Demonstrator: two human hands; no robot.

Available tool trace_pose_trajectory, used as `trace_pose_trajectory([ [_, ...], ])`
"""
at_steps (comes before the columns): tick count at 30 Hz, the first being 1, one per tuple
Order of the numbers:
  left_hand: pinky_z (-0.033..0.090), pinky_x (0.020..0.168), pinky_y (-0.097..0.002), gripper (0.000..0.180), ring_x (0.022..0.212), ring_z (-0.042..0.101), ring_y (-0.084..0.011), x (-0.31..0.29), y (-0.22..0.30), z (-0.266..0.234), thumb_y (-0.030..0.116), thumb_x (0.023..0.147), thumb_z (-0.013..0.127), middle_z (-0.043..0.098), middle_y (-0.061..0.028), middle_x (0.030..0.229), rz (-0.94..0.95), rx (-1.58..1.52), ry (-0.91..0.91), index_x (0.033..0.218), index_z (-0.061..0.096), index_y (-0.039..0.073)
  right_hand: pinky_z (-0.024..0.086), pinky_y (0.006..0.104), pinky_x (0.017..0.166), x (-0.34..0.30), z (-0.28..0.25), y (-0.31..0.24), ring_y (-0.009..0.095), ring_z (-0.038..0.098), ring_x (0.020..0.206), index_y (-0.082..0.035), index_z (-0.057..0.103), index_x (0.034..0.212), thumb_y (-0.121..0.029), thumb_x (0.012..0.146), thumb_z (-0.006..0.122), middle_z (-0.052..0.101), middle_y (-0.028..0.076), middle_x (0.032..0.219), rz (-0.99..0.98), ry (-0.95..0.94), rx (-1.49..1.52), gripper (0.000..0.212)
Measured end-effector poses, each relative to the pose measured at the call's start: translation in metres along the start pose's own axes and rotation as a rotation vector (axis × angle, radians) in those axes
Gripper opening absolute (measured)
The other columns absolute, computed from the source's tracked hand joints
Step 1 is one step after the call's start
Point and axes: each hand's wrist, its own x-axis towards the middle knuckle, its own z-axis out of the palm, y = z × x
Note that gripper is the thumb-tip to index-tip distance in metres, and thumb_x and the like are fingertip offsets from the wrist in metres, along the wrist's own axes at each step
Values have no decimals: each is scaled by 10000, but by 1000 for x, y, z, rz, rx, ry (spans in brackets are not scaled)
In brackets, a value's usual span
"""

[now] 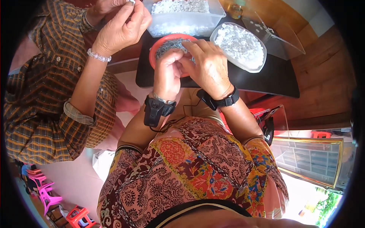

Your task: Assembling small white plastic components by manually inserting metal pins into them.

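My left hand and my right hand come together over the near rim of a round red bowl. Inside the bowl lies a tangled heap of small grey-blue, wiry-looking pieces. The left fingers are curled in, thumb toward the right hand. On the right hand, the index finger and thumb bend down toward the left fingertips in a pinch. Whatever sits between the fingertips is hidden or too small to make out. Both wrists wear black strapped devices.
A clear tub of small white plastic pieces stands right of the bowl. Behind is a larger translucent bin, also holding white pieces. All rest on a black table. At left, another person's hand works close by. A clear panel leans at the back right.
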Motion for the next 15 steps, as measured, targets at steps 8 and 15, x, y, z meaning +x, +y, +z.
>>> trace_pose_trajectory([
  [8, 496, 703, -290, 144, 776, 616, -157, -19, 3, 6, 131, 873, 490, 632, -69, 895, -21, -61, -69, 902, 599, 40, 476, 356, 650, -8, -5, -11, 245, 601, 703, -67, 621, 1030, -113, 720, 681, 602, 60, 748, 51, -32, 78, 320],
  [15, 468, 714, -268, 144, 801, 583, -139, -16, -3, 25, 102, 877, 478, 608, -51, 851, -7, -143, -62, 893, 593, 17, 484, 337, 629, -7, -23, -8, 231, 613, 682, -73, 627, 1034, -113, 729, 691, 624, 57, 759, 35, 4, 41, 314],
])
